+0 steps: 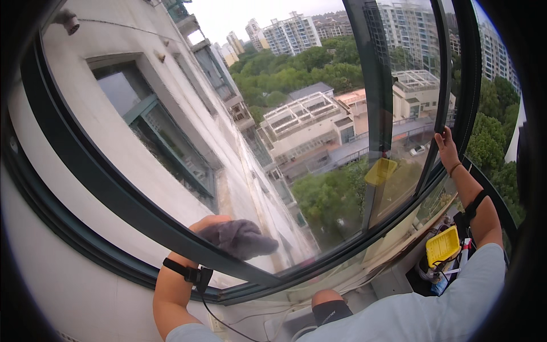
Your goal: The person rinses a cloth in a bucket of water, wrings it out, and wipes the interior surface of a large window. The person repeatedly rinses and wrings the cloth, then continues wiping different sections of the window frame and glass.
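Note:
A window pane in a dark green metal frame (pixel 128 188) stands before me. My left hand (pixel 209 222) reaches around the edge of this frame and presses a grey cloth (pixel 239 239) to the far side of the glass; its fingers are mostly hidden by the cloth. At the right, my right hand (pixel 446 145) grips the upright edge of another sliding sash (pixel 442 85). Black straps with small devices sit on both forearms.
A yellow plastic basket (pixel 442 246) with cables and tools lies beside my right arm. The window sill track (pixel 342 252) curves below the panes. A black cable (pixel 218 318) hangs from the left arm strap. Outside are a building wall (pixel 171 85), trees and blocks far below.

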